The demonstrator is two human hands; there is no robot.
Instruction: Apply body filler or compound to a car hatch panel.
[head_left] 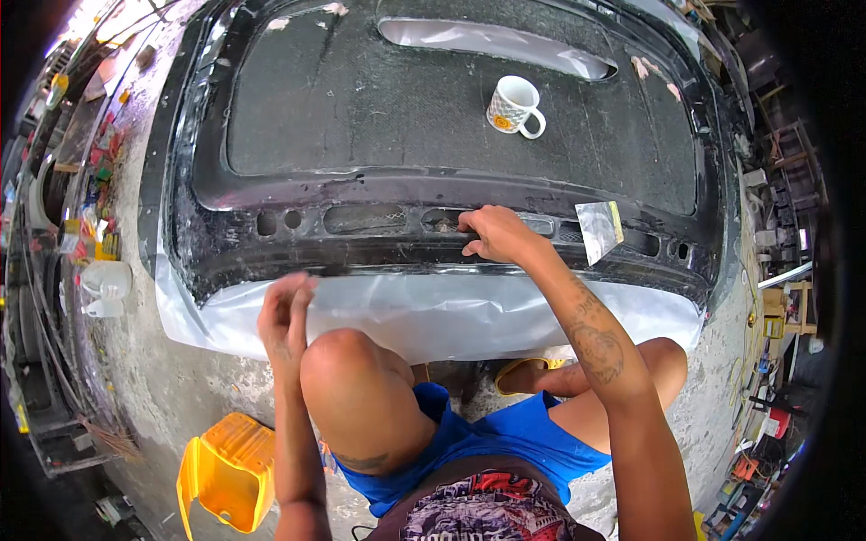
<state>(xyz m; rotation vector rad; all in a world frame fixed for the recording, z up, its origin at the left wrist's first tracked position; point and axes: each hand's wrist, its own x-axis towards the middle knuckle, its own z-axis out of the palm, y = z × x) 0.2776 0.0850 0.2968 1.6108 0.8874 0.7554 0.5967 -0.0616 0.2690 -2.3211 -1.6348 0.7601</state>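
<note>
Two bare hands, head view: by the near edge of a black panel (298, 117), lying before the knees (347, 356).
Left hand (287, 316): raised, with bent fingers; cannot tell if pinching.
Right hand (494, 234): over a slot (437, 219), with curled fingers and parted thumb; cannot tell if gripping.
Panel handling: likely stiff, broad, fairly light, slick along the glossy border (271, 193); best held by opposite side edges, after moving the mug (507, 108).

Under the right hand's fingers (472, 222) I see a broad black moulded panel (352, 113); beyond them, a white ceramic mug (518, 114) patterned grey with a yellow emblem (502, 123); back from them, silvery-white plastic sheeting (415, 311).
</note>
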